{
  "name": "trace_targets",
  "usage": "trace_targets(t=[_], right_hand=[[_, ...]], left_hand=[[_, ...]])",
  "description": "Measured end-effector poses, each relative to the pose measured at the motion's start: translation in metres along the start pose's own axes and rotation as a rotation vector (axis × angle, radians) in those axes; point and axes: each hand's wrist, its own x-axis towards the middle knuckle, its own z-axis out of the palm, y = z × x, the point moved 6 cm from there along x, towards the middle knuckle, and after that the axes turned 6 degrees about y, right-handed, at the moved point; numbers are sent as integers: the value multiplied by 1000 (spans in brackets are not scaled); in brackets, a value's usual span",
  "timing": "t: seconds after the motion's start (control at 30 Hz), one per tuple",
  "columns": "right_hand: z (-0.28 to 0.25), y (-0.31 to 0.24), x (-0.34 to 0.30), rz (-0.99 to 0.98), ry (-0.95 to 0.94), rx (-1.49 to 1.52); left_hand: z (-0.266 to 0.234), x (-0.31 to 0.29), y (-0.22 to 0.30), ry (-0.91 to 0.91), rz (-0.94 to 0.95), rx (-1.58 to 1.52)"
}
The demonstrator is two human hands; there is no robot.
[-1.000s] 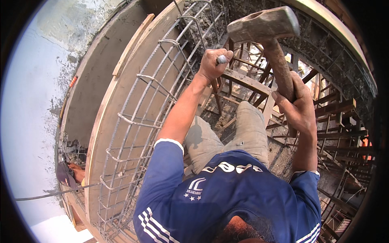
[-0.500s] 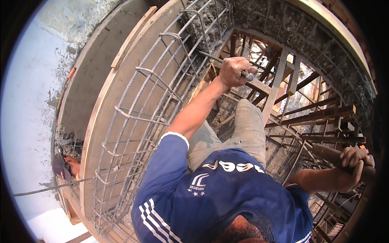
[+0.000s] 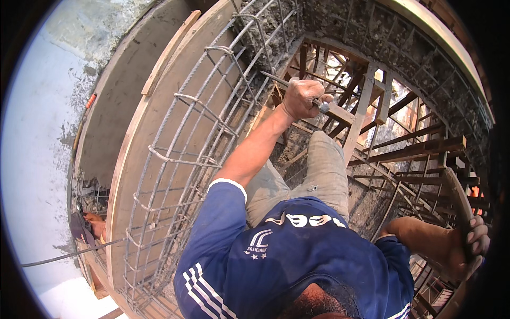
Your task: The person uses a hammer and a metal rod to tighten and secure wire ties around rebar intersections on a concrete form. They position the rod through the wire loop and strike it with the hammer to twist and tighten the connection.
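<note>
My left hand point(image 3: 302, 99) is closed in a fist round a pointed steel chisel point(image 3: 323, 107). The chisel's blunt, worn end sticks out on the right of the fist. Its thin point reaches up and left, close to the rebar cage and rough concrete; whether it touches them I cannot tell. At the far right, my right hand point(image 3: 475, 242) has its fingers wrapped round a brown length of wood point(image 3: 458, 194), raised well apart from the chisel. Its lower part is hidden by the hand and the dark rim.
A tied rebar cage point(image 3: 170, 154) runs along the left, beside a formwork panel point(image 3: 151, 122). Another person's cap point(image 3: 81, 228) shows at far left. Past my knees is an opening with wooden beams point(image 3: 361, 114). Timber props point(image 3: 419, 151) crowd the right; rough concrete point(image 3: 372, 32) curves above.
My right hand has moved down and outward, and the piece of wood has swung more upright. My left hand with the chisel has shifted slightly left and down.
</note>
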Motion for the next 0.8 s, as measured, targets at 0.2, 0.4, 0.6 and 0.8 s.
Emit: trace_targets(t=[0.2, 0.4, 0.6, 0.8], right_hand=[[117, 104, -185, 371, -103, -10], [51, 167, -285, 1024, -672, -716], [54, 93, -114, 402, -105, -236], [79, 86, -95, 139, 188, 320]], left_hand=[[26, -12, 3, -61, 42, 11], [37, -32, 0, -204, -28, 65], [58, -15, -8, -133, -133, 112], [47, 27, -25, 69, -159, 130]])
